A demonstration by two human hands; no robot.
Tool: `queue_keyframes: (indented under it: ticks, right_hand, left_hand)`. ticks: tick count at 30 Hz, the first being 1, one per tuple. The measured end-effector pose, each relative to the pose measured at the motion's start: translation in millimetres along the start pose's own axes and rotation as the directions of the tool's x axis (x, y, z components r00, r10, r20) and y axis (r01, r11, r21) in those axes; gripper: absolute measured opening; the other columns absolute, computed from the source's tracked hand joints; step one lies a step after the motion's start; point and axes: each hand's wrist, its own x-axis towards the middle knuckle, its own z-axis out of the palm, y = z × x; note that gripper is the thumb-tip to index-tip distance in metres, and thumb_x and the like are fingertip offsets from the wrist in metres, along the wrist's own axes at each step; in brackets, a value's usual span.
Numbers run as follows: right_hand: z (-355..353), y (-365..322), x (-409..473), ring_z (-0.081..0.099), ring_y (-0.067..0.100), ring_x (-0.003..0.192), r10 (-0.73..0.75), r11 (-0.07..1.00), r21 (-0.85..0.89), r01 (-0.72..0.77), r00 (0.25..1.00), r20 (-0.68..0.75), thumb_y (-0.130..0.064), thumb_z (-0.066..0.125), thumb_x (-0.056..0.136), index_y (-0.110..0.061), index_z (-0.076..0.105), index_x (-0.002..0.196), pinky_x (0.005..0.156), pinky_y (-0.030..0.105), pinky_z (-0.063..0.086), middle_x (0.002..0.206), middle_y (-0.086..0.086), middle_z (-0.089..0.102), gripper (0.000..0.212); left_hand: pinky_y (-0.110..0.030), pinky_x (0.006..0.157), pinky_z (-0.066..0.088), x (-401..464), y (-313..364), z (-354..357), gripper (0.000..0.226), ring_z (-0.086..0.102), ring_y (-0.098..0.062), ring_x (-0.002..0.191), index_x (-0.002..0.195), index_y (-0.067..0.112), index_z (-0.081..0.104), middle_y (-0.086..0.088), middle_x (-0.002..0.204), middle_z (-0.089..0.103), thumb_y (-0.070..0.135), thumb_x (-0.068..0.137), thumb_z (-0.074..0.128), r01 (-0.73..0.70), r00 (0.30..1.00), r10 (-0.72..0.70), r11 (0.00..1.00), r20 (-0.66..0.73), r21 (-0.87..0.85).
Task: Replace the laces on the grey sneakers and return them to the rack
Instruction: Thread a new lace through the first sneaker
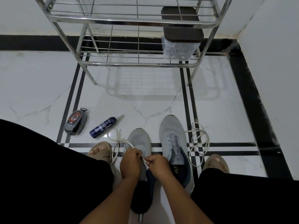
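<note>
Spray bottle (103,125): white brand word near the nozzle end, too blurred to read.
Shoe-polish case (75,122): red-and-white label, text illegible.
Right sneaker (174,139): small white logo mark on tongue; no readable letters.

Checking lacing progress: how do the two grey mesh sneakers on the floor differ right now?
The left grey mesh sneaker has a white lace on it, pinched by the left hand and right hand; the right grey mesh sneaker shows bare eyelets, untouched. The right one sits farther forward, a loose white lace beside it. Both point toward the rack.
</note>
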Motion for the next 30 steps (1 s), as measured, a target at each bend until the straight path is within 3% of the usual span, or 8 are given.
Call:
queue_keyframes:
  ticks: [4,7,12,16,20,26,28,30]
  right_hand:
    - [0,0,1,0.060,0.017,0.117,-0.004,1.000,0.009,0.004,1.000,0.000,-0.009,0.056,0.093,-0.020,0.069,0.118,0.098,0.018,0.042,0.126,0.002,0.066,0.030]
    - [1,1,1,0.061,0.017,0.114,-0.002,1.000,0.028,0.002,1.000,-0.025,-0.009,0.056,0.094,-0.019,0.069,0.119,0.095,0.016,0.042,0.125,0.002,0.066,0.030]
    - [0,2,0,0.060,0.018,0.116,0.018,0.998,0.064,-0.015,0.999,-0.052,-0.010,0.057,0.094,-0.015,0.069,0.118,0.094,0.013,0.039,0.124,0.004,0.066,0.028]
    - [1,0,-2,0.059,0.018,0.119,0.026,0.997,0.073,-0.022,0.998,-0.050,-0.009,0.057,0.094,-0.014,0.069,0.119,0.101,0.016,0.040,0.125,0.005,0.066,0.028]
    - [0,-2,-3,0.060,0.019,0.118,0.030,0.996,0.089,-0.026,0.999,-0.042,-0.009,0.057,0.094,-0.014,0.069,0.119,0.103,0.021,0.043,0.125,0.006,0.066,0.028]
    - [-5,-6,-4,0.065,0.018,0.105,0.046,0.991,0.129,-0.039,0.998,-0.046,-0.014,0.060,0.091,-0.013,0.075,0.107,0.092,0.023,0.049,0.109,0.003,0.073,0.022]
    - [-9,-11,-2,0.066,0.020,0.095,0.063,0.988,0.148,-0.044,0.990,-0.128,-0.019,0.058,0.091,-0.013,0.074,0.098,0.083,0.026,0.051,0.098,0.004,0.073,0.018]
    - [-12,-17,2,0.063,0.022,0.101,0.017,0.997,0.075,0.002,0.967,-0.252,-0.014,0.054,0.091,-0.015,0.068,0.109,0.085,0.027,0.048,0.106,0.005,0.069,0.023]
  left_hand:
    - [-0.025,0.067,0.033,0,3,2,0.019,0.053,-0.014,0.079,0.075,0.025,0.064,0.004,0.101,0.062,0.013,0.087,0.057,0.110,0.993,-0.114,0.987,-0.030,-0.113]
    - [-0.025,0.068,0.034,0,3,0,0.020,0.055,-0.016,0.081,0.075,0.027,0.062,0.003,0.102,0.061,0.012,0.087,0.057,0.076,0.996,-0.080,0.992,-0.028,-0.105]
    - [-0.026,0.073,0.037,-5,-2,1,0.010,0.058,-0.016,0.091,0.095,0.020,0.065,0.002,0.109,0.055,0.016,0.090,0.057,0.031,0.999,-0.032,0.995,-0.007,-0.090]
    - [-0.026,0.068,0.034,-1,1,-2,0.013,0.054,-0.018,0.086,0.089,0.015,0.065,-0.001,0.104,0.052,0.020,0.091,0.053,0.066,0.998,-0.066,0.998,-0.015,0.005]
    - [-0.026,0.069,0.035,-1,5,-2,0.012,0.054,-0.019,0.083,0.081,0.017,0.064,0.000,0.103,0.056,0.014,0.088,0.055,0.107,0.994,-0.110,0.990,-0.027,-0.091]
    - [-0.028,0.069,0.037,3,11,-4,0.014,0.059,-0.021,0.092,0.088,0.023,0.067,0.001,0.105,0.058,0.016,0.090,0.056,0.010,1.000,-0.012,0.997,-0.025,-0.072]
    - [-0.028,0.070,0.038,1,9,-3,0.013,0.060,-0.021,0.094,0.091,0.021,0.068,0.000,0.107,0.058,0.016,0.091,0.055,0.001,1.000,-0.003,0.996,-0.020,-0.090]
    - [-0.028,0.071,0.039,-4,10,-2,0.014,0.060,-0.020,0.095,0.093,0.020,0.066,0.000,0.107,0.059,0.011,0.091,0.054,-0.032,0.999,0.029,0.993,-0.023,-0.117]
